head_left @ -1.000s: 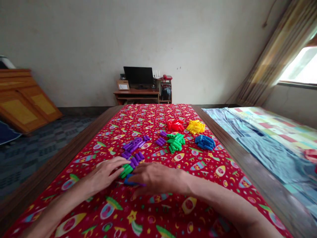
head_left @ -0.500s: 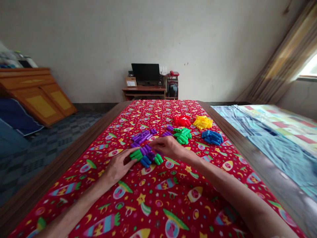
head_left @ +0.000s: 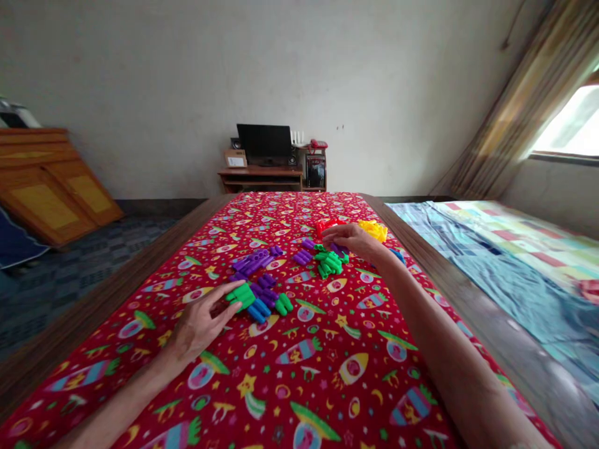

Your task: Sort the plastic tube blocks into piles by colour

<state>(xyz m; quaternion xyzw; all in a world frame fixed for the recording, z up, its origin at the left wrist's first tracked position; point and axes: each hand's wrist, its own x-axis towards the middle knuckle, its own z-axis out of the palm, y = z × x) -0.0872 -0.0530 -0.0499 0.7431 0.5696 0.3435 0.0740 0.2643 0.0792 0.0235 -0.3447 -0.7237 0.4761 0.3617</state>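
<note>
My left hand (head_left: 199, 324) is closed around the edge of a green block of joined tubes (head_left: 241, 296) on the near-left of the table. Against this block lie blue tube pieces (head_left: 259, 310), purple tube pieces (head_left: 265, 289) and another green piece (head_left: 284, 304). Farther right, my right hand (head_left: 352, 241) hovers over a green pile (head_left: 329, 264) with its fingers curled. A purple tube piece (head_left: 339, 250) shows under its fingers and seems held, though the hand partly covers it. Just beyond are red pieces (head_left: 324, 227) and yellow pieces (head_left: 374, 230).
More purple pieces (head_left: 253, 262) lie beyond my left hand, and a small purple group (head_left: 303, 257) lies left of the green pile. A patterned red cloth (head_left: 299, 386) covers the table. My right forearm mostly hides blue pieces (head_left: 397, 255). A bed (head_left: 468, 249) stands at right.
My right hand has moved away from the purple pieces near my left hand, rightward and farther off, over the green pile. My left hand stays at the green block. The view has turned slightly right.
</note>
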